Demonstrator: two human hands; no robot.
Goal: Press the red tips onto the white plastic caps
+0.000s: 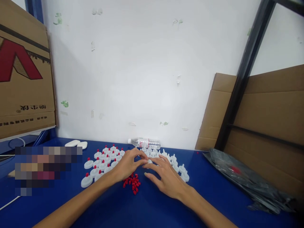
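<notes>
On the blue table [147, 209] my left hand [128, 164] and my right hand [166, 177] meet fingertip to fingertip over a white plastic cap [149, 161]. Both pinch at it, and what each grips is too small to tell apart. A small heap of red plugs [133, 183] lies just under my left wrist. To the left stand several white caps with red plugs fitted [102, 163]. To the right and behind my fingers lie several plain white caps [175, 163].
A clear water bottle [144, 143] lies on its side against the white wall. Cardboard boxes stand at left [23, 79] and right [261, 110]. A stack of dark plastic bags [247, 180] lies at right. Two white oval pieces [77, 144] sit at back left.
</notes>
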